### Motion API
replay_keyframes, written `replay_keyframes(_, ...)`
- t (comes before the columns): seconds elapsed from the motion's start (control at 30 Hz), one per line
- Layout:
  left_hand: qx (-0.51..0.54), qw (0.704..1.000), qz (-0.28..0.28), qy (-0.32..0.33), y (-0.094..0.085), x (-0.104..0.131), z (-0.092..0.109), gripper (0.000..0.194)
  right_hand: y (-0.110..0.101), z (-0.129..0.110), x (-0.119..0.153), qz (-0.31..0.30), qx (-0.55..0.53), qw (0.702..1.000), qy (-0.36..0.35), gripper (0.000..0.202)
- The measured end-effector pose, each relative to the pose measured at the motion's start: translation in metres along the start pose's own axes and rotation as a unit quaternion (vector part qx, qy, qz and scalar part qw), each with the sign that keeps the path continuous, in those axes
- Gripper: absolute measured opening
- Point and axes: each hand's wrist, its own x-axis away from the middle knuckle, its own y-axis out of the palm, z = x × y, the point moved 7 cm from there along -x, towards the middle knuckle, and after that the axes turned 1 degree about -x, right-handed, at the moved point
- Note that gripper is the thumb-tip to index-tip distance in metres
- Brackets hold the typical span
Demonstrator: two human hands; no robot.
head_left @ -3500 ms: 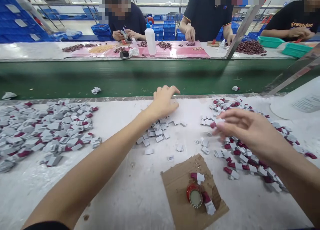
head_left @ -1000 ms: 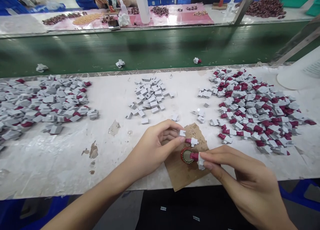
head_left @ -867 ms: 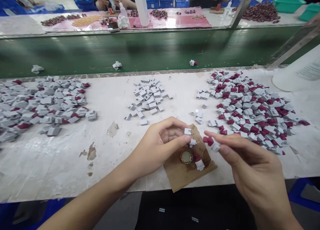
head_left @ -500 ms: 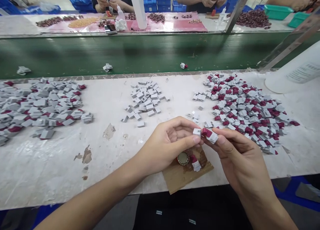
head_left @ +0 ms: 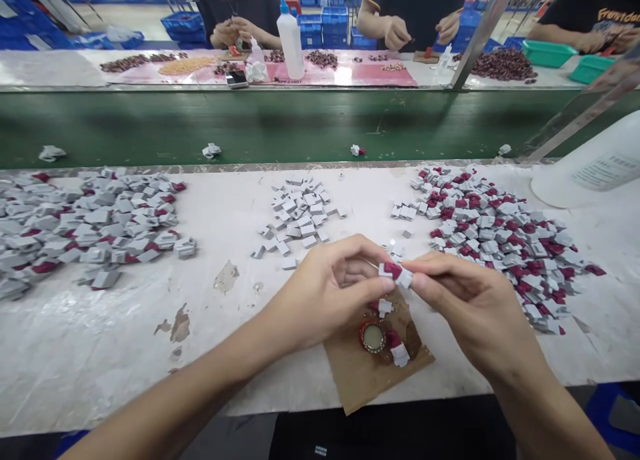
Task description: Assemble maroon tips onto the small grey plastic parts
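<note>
My left hand (head_left: 325, 293) pinches a small grey block (head_left: 384, 269) between thumb and fingers. Touching it is a maroon and grey piece (head_left: 403, 278), gripped by the thumb and fingertips of my right hand (head_left: 470, 307). Both hands meet above a brown card (head_left: 350, 380) at the table's front edge. On the card lie a round bottle cap (head_left: 373, 337), a maroon and grey piece (head_left: 399, 350) and another such piece (head_left: 385, 308), partly hidden by my left hand.
Loose grey blocks (head_left: 300, 213) lie mid-table, with piles of maroon and grey pieces at left (head_left: 100, 227) and right (head_left: 500, 230). A large white bottle (head_left: 590, 163) rests at right. Behind runs a green belt (head_left: 280, 123); several people work beyond it.
The grey block and the maroon piece, apart before, are now together between my fingertips. The view has shifted, showing more of the card and a second piece on it.
</note>
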Motion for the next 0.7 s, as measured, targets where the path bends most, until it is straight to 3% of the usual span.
replay_keyframes(0.1, -0.148, 0.985, 0.056, 0.064, -0.041, -0.025, 0.021, 0.013, 0.012, -0.008, -0.058, -0.051, 0.126, 0.991, 0.003, 0.022)
replay_keyframes(0.2, -0.232, 0.948, 0.207, 0.067, -0.097, -0.061, 0.034, 0.011, 0.026, -0.019, -0.145, 0.013, 0.309, 0.949, -0.063, 0.032)
replay_keyframes(0.3, -0.240, 0.914, 0.327, 0.015, -0.145, -0.102, 0.028, 0.011, 0.057, -0.010, -0.233, 0.016, 0.358, 0.931, -0.072, 0.039)
replay_keyframes(0.4, -0.253, 0.899, 0.358, -0.003, -0.171, -0.142, 0.020, 0.012, 0.085, 0.008, -0.292, -0.018, 0.378, 0.925, -0.045, 0.036)
replay_keyframes(0.53, -0.282, 0.894, 0.349, -0.012, -0.183, -0.178, 0.013, 0.016, 0.084, 0.015, -0.310, -0.031, 0.364, 0.931, -0.001, 0.031)
replay_keyframes(0.7, -0.322, 0.894, 0.309, -0.028, -0.175, -0.208, 0.010, 0.026, 0.040, -0.012, -0.260, -0.036, 0.290, 0.956, -0.004, 0.024)
